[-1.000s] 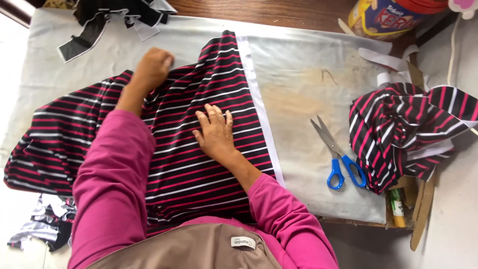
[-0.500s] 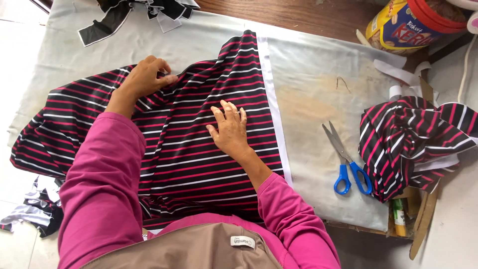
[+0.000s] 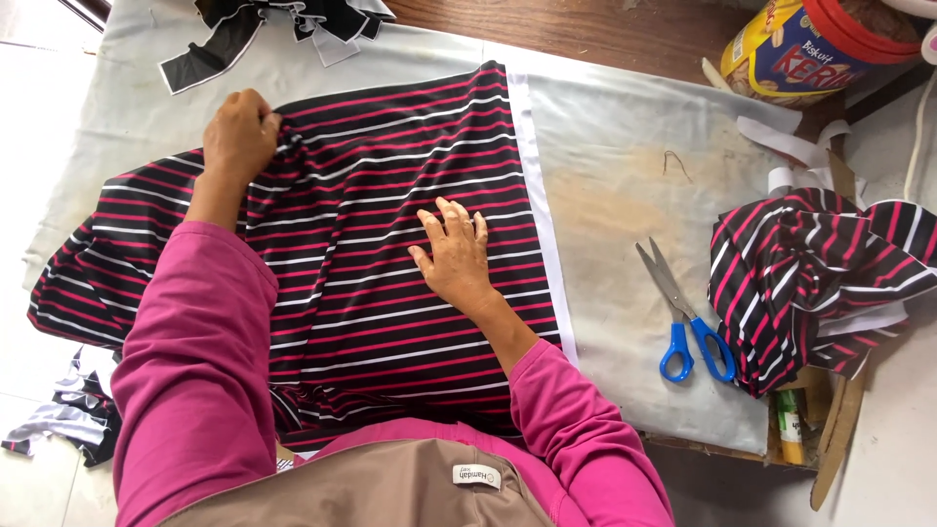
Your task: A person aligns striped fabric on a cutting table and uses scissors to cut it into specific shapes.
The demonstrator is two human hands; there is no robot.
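A black fabric with pink and white stripes (image 3: 381, 166) lies spread over the cloth-covered table (image 3: 625, 176). My left hand (image 3: 239, 137) is closed on a fold of this striped fabric near its far left part. Flat on the fabric's middle rests my right hand (image 3: 454, 256), fingers spread and holding nothing. A white band (image 3: 535, 185) runs along the fabric's right edge. Both arms wear pink sleeves.
Blue-handled scissors (image 3: 683, 317) lie on the table to the right. A bundle of the same striped fabric (image 3: 815, 278) sits at the right edge. A round tub with a red lid (image 3: 805, 44) stands at the far right. Black scraps (image 3: 283, 24) lie at the far edge, more scraps (image 3: 68, 415) on the floor.
My left hand has moved left and closed on a fold of the fabric, pulling it flatter. My right hand has stayed pressed on the middle. The view has shifted slightly.
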